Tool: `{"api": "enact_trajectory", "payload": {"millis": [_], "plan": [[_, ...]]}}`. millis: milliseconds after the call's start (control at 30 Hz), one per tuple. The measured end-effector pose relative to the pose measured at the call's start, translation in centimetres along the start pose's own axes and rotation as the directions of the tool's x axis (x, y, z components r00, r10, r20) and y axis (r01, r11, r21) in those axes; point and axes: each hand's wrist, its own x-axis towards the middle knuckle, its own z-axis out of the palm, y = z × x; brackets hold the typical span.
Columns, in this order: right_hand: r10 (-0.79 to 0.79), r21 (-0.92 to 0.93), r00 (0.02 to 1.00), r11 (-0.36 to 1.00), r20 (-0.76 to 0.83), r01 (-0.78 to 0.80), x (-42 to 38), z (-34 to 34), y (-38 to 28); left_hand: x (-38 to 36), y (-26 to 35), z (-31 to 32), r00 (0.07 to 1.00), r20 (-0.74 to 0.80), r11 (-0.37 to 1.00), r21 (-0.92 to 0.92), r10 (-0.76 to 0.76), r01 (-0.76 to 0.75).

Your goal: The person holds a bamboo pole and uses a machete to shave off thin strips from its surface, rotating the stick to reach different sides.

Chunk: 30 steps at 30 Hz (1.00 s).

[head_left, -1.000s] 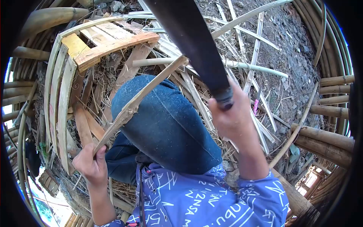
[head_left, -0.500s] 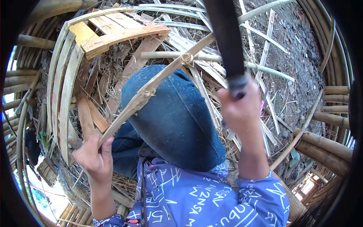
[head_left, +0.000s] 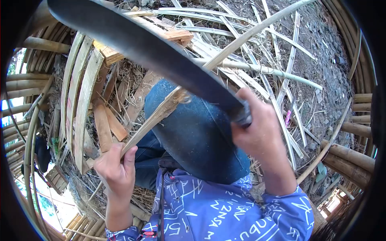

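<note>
My left hand (head_left: 114,168) is closed around the near end of a long bamboo strip (head_left: 150,120), thumb on top. The strip slants away over my raised knee (head_left: 193,136) toward the upper right. My right hand (head_left: 261,124) grips a machete (head_left: 161,56), its fingers wrapped round the handle, which is mostly hidden. The long dark blade points to the upper left and crosses over the strip, hiding part of it. Just on the near side of the blade, a rough, frayed patch and a small curl of shaving show on the strip.
A wooden slatted frame (head_left: 86,96) stands at the left. Split bamboo strips (head_left: 289,52) and shavings litter the soil ahead. Beside my right forearm lies a small pink thing (head_left: 288,117). Bamboo poles (head_left: 350,160) line the right side; a bamboo wall (head_left: 28,86) bounds the left.
The machete has swung from pointing straight ahead to lying across the strip, tip to the upper left. My left hand still grips the strip. The whole view has shifted slightly.
</note>
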Motion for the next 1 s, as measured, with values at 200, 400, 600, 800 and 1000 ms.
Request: {"api": "enact_trajectory", "payload": {"millis": [200, 400, 600, 800, 1000], "plan": [[0.072, 0.223, 0.991, 0.974, -0.114, -0.045, 0.4, 0.5, -0.1, 1.5, 2.2, -0.1, 0.996, 0.022, 0.996, -0.028, -0.085, 0.086], [0.049, 0.161, 0.988, 0.987, -0.144, -0.026, 1.1, -0.6, 0.9, 1.9, 2.8, 0.6, 0.993, 0.054, 0.989, -0.091, -0.109, 0.114], [-0.034, 0.070, 0.984, 0.996, -0.178, 0.047, 0.7, -0.6, 1.5, 2.3, 2.7, 0.3, 0.999, 0.018, 0.999, -0.007, -0.038, 0.038], [0.070, 0.238, 0.995, 0.970, -0.070, -0.052, 0.6, -0.3, 0.6, 2.5, 3.1, 0.6, 0.999, -0.029, 0.999, 0.044, 0.017, -0.015], [0.081, 0.138, 0.980, 0.989, -0.179, -0.056, 2.1, -2.3, 1.3, 2.4, 3.2, 0.7, 0.998, -0.056, 0.998, 0.051, 0.025, -0.022]]}}
